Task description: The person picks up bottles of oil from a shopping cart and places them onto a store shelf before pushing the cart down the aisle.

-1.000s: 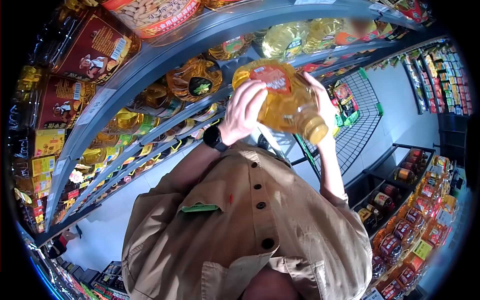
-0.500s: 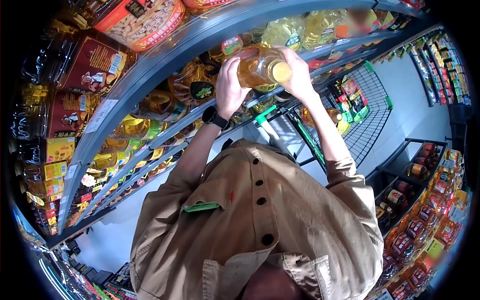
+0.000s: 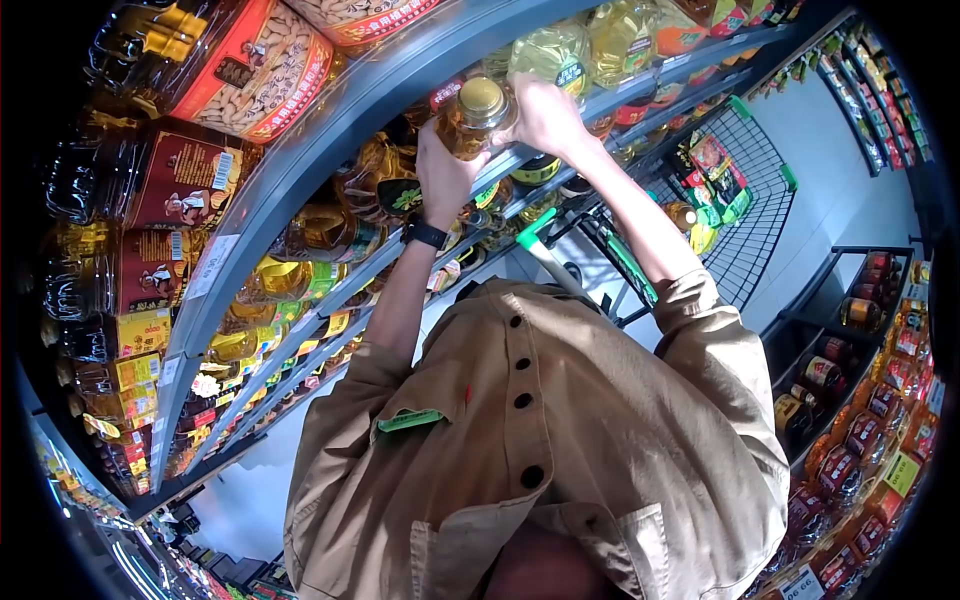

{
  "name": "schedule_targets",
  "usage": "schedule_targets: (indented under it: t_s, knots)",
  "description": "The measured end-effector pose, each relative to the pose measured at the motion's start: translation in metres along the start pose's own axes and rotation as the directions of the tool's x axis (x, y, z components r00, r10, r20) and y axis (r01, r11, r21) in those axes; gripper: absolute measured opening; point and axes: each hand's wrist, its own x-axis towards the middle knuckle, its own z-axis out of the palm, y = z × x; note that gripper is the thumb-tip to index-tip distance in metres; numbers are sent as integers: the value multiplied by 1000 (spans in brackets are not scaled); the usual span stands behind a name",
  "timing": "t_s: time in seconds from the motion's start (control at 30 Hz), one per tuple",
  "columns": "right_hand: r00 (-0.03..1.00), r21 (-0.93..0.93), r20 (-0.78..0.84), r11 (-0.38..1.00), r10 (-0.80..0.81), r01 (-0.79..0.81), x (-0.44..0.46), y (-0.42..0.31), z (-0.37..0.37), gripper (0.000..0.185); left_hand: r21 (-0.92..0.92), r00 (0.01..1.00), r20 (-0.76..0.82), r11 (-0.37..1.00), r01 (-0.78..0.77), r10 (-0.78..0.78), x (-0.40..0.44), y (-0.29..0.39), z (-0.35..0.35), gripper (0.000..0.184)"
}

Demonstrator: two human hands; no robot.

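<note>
An oil bottle with a gold cap stands upright at the shelf, held from both sides. On its left side is my left hand, with a black watch on the wrist; its fingers are wrapped round the bottle. My right hand grips the right side near the neck, fingers curled and partly hidden. Right beside the bottle sits a pale yellow oil jug. Another dark amber bottle lies to the left on the shelf. The lower part of the held bottle is hidden.
A curved grey shelf edge runs across the upper left, with large peanut-labelled containers above. At right stands a black wire cart with green corners, holding packages and a bottle. A bottle display fills the lower right.
Both hands have carried the bottle away from my body to the shelf. The bottle has turned from tilted to upright, cap towards the camera. The view has shifted slightly.
</note>
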Motion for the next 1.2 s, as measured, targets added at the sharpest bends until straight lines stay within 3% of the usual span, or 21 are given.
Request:
schedule_targets:
  t_s: [0.23, 0.37, 0.4, 0.5, 0.53, 0.63, 0.77, 0.87, 0.97, 1.0, 1.03, 1.1, 1.2]
  knots:
    - [996, -164, -85, 987, -11, -3, 9, -9, 8, 51, 93, 996, 72, 995, 44, -51, 15, 3, -5, 70]
    - [998, -169, -59, 985, 17, -27, 17, -11, 10, 50, 87, 990, 103, 991, -102, 93, 31, 2, -14, 65]
    - [998, -145, -57, 988, 41, -49, 20, -11, 13, 51, 184, 987, 137, 977, -107, 83, 34, 9, -20, 64]
    - [999, -111, -9, 993, 41, -42, 19, -19, 3, 52, 409, 932, 310, 911, 48, -188, 52, 21, -32, 66]
    - [999, -114, 9, 993, 42, -41, 23, -16, 9, 56, 436, 959, 277, 897, -70, -60, 52, 20, -35, 67]
    - [1000, -114, -10, 993, -13, 12, 27, -7, 21, 60, 463, 867, 416, 885, 57, -274, 70, 30, -43, 69]
    - [998, -110, -1, 992, -65, 64, 31, 1, 25, 57, 368, 895, 414, 930, 1, -165, 77, 15, -38, 67]
    - [998, -130, 48, 990, -39, 45, 31, -6, 17, 47, 175, 869, 481, 984, 34, -115, 80, 1, -35, 64]
    - [997, -157, 24, 984, -77, 80, 30, -5, 19, 42, 243, 885, 453, 970, -13, -102, 82, -5, -32, 64]
    - [995, -154, 16, 983, -95, 97, 30, -4, 18, 42, 177, 885, 465, 983, -57, -32, 85, -4, -33, 68]
    - [994, -151, 6, 982, -112, 111, 30, -4, 17, 42, 230, 887, 455, 973, -27, -82, 84, -2, -34, 69]
    - [996, -149, 50, 986, -70, 76, 30, -6, 15, 45, 332, 883, 434, 943, 26, -177, 80, 8, -36, 71]
    - [997, -140, 73, 990, -11, 22, 28, -11, 12, 50, 263, 893, 440, 964, -30, -93, 83, -4, -30, 73]
